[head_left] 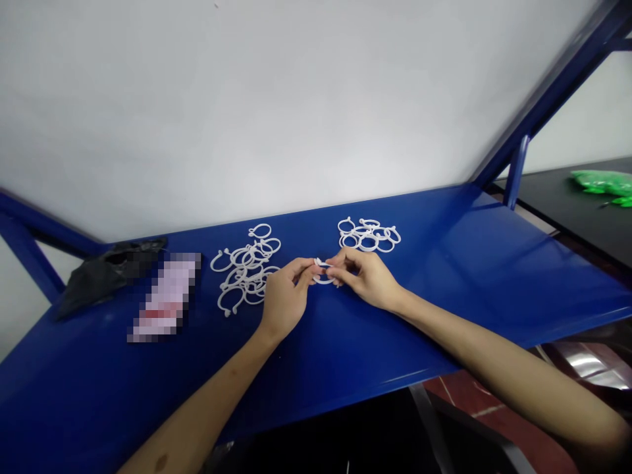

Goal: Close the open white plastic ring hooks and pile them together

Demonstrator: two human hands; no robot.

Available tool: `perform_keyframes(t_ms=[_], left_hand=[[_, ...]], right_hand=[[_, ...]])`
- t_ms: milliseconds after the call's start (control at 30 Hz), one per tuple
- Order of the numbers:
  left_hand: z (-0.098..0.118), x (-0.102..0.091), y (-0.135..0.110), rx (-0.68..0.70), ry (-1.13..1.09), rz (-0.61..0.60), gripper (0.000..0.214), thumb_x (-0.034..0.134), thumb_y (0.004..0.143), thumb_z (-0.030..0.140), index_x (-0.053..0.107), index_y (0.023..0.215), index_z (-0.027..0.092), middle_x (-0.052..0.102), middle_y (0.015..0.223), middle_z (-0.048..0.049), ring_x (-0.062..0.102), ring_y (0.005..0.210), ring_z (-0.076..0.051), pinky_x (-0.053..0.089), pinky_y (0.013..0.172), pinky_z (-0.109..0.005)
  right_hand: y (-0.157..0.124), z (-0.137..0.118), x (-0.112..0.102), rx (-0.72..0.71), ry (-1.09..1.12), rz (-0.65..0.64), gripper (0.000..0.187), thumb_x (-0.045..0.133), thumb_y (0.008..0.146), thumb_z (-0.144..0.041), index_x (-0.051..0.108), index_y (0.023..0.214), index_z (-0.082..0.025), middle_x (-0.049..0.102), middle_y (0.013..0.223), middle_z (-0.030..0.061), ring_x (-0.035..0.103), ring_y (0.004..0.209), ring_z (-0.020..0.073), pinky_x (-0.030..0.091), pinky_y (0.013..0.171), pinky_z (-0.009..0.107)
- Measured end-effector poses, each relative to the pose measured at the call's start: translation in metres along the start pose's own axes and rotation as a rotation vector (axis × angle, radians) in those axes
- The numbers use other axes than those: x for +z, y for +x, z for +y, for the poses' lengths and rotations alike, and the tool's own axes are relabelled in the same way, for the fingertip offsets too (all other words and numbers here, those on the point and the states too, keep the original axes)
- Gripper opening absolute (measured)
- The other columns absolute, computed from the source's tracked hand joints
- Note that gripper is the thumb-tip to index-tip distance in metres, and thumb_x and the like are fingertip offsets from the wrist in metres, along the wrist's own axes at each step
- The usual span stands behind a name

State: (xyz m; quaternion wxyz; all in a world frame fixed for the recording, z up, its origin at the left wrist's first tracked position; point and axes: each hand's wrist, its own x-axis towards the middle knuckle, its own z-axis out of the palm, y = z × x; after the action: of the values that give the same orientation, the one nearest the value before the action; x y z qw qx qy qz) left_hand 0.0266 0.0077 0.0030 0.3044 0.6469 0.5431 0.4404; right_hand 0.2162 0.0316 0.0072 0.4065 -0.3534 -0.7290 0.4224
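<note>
Between my two hands is a white plastic curtain ring (323,281), held over the blue shelf. My left hand (288,294) pinches its left side with thumb and fingertips. On the other side, my right hand (366,279) has its thumb and fingers closed on the ring too. The fingertips cover part of it, so I cannot tell whether its clasp is fastened. Left of my left hand lies a loose pile of white rings (245,257), several with ends apart. A smaller group of white rings (368,232) sits behind my right hand.
The blue metal shelf (444,250) meets a pale wall (296,99) at the back. A black plastic bag (106,276) and a blurred-out pink item (165,296) lie at the left. Blue frame bars flank the shelf. A green package (602,184) rests on a dark surface at far right.
</note>
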Motion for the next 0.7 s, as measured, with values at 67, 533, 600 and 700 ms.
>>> perform_keyframes(t_ms=[67, 533, 600, 700], left_hand=[[-0.001, -0.001, -0.001, 0.04, 0.057, 0.007, 0.015, 0.06, 0.094, 0.029, 0.073, 0.089, 0.023, 0.077, 0.083, 0.0016, 0.07, 0.07, -0.015, 0.052, 0.069, -0.026], [-0.008, -0.003, 0.003, 0.384, 0.32, -0.064, 0.01, 0.061, 0.095, 0.027, 0.07, 0.093, 0.022, 0.077, 0.088, -0.0009, 0.071, 0.083, -0.018, 0.055, 0.079, -0.03], [-0.013, -0.005, 0.006, 0.431, 0.45, -0.047, 0.016, 0.059, 0.096, 0.029, 0.069, 0.106, 0.021, 0.076, 0.098, -0.0046, 0.068, 0.095, -0.022, 0.054, 0.088, -0.037], [-0.021, -0.014, 0.013, 0.434, 0.683, 0.012, 0.026, 0.055, 0.098, 0.03, 0.066, 0.117, 0.018, 0.073, 0.111, -0.0097, 0.061, 0.108, -0.027, 0.048, 0.1, -0.046]], right_hand=[[-0.001, -0.002, 0.0, -0.035, -0.046, -0.015, 0.022, 0.064, 0.094, -0.039, 0.061, 0.084, -0.019, 0.069, 0.073, 0.0003, 0.065, 0.063, 0.0125, 0.051, 0.064, 0.026], [0.004, -0.008, -0.023, -0.272, -0.536, -0.125, 0.018, 0.05, 0.101, -0.023, 0.066, 0.094, -0.019, 0.07, 0.094, 0.0063, 0.065, 0.08, 0.0153, 0.05, 0.072, 0.028], [0.008, -0.012, -0.04, -0.241, -0.688, -0.046, 0.016, 0.054, 0.098, -0.022, 0.068, 0.093, -0.02, 0.068, 0.098, 0.0069, 0.064, 0.08, 0.0162, 0.049, 0.071, 0.029], [0.011, -0.012, -0.074, -0.129, -0.86, 0.063, 0.012, 0.059, 0.093, -0.019, 0.071, 0.093, -0.02, 0.067, 0.098, 0.007, 0.063, 0.078, 0.0169, 0.048, 0.069, 0.03]])
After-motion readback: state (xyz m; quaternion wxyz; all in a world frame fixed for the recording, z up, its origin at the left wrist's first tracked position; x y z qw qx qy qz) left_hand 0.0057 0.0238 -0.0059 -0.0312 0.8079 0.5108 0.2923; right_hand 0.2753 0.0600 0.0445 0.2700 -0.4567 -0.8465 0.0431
